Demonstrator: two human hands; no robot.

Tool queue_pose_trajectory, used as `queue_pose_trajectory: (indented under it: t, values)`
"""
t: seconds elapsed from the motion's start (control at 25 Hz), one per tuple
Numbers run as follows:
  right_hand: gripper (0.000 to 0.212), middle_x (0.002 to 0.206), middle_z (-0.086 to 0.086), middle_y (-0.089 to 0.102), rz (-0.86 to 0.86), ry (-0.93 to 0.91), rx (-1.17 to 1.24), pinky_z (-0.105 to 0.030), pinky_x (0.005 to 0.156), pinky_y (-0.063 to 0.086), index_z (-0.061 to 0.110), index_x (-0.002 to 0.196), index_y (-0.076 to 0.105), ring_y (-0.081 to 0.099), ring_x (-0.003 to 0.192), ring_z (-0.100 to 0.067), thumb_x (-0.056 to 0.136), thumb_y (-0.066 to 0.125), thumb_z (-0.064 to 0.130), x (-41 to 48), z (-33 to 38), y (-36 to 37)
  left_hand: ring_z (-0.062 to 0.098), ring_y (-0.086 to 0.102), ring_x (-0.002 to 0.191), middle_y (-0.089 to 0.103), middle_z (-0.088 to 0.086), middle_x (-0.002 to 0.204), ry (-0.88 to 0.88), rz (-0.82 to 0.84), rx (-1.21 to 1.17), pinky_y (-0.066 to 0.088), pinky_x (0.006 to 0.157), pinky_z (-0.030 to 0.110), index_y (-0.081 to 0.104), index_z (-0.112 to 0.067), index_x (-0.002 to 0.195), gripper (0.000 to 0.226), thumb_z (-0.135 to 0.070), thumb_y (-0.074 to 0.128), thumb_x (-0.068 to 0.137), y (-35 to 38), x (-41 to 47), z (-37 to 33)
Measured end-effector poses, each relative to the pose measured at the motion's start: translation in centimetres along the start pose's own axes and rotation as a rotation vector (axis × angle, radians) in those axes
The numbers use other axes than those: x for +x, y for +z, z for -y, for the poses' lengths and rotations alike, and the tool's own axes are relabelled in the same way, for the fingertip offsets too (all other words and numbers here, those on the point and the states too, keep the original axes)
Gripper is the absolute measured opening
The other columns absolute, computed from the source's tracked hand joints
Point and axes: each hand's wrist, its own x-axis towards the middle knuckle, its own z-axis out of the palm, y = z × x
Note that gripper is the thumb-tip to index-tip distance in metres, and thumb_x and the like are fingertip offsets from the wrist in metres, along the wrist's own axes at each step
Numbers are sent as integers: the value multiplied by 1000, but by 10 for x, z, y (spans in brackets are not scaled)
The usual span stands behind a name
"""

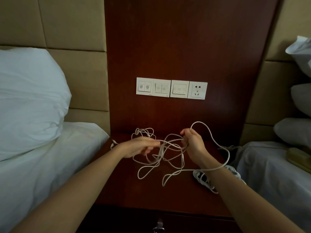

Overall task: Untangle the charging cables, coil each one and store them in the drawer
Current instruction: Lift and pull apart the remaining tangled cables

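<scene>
Bare left hand (138,147) and right hand (193,144), bare forearms (80,185).

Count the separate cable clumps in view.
3: the loose tangle held by left hand and right hand, a thin clump behind the left hand, a bundle under the right forearm. Strands may link them.

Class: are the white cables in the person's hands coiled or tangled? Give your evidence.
Tangled. The white cables hang in loose, crossing loops between the left hand and the right hand, not wound into a neat coil.
</scene>
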Motion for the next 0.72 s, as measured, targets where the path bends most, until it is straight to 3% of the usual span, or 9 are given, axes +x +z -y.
queue_pose_trajectory:
  t: [0.04,0.12,0.2,0.28,0.4,0.48,0.56,0.64,0.72]
  values:
    - [29,54,2,31,-12,12,2,-19,44,26,10,74,51,29,44,-6,99,36,9,0,-3,-2,7,34,58,35,-6,63,-28,25,-115,32,60,20,64,-16,108,40,-48,55,86,-4,-2,4]
    - [26,52,4,32,-21,32,23,-19,44,27,9,74,53,30,46,-7,96,41,7,0,-7,-5,6,29,51,31,-5,61,-44,-139,-181,29,51,18,63,-14,112,37,-42,48,92,-5,0,14]
    - [24,50,5,33,-22,44,77,-19,43,26,8,74,54,29,45,-7,95,43,7,0,-9,-4,6,38,57,42,-3,70,-53,-337,70,31,52,17,58,-18,122,27,-20,48,96,0,3,19]
    - [23,45,6,33,-21,57,167,-19,41,25,8,73,54,29,41,-6,94,44,7,1,-6,-3,10,49,77,53,-2,91,-56,-292,254,39,61,19,46,-30,133,47,-10,53,90,7,8,20]
    - [26,39,8,29,-5,91,342,-18,36,23,9,71,51,26,33,-5,95,42,10,4,1,1,14,56,95,54,1,112,-110,-156,190,45,70,24,40,-34,134,58,-23,68,84,20,15,16]
    - [27,37,8,27,-39,101,368,-18,34,21,10,69,51,24,31,-5,94,42,10,6,7,0,14,60,88,60,4,103,-113,-114,39,51,73,26,55,-18,116,30,-23,64,88,26,19,11]
    - [26,38,6,29,-144,36,96,-21,36,24,10,65,53,27,32,-8,90,47,10,9,11,-8,17,63,79,62,8,92,-102,-153,-177,53,73,28,58,-8,97,7,-12,55,92,23,20,3]
    - [27,43,1,34,-234,-69,-221,-26,45,27,12,59,55,33,41,-13,85,51,9,13,15,-21,19,61,68,56,9,80,-74,-315,-407,54,62,26,53,-7,85,12,-11,47,95,6,21,-6]
    - [28,45,-2,35,-336,-110,-295,-30,51,27,13,56,56,34,47,-17,84,52,8,17,17,-38,15,56,57,48,7,73,0,-589,-728,51,52,22,48,-6,82,18,-13,43,97,-21,23,-14]
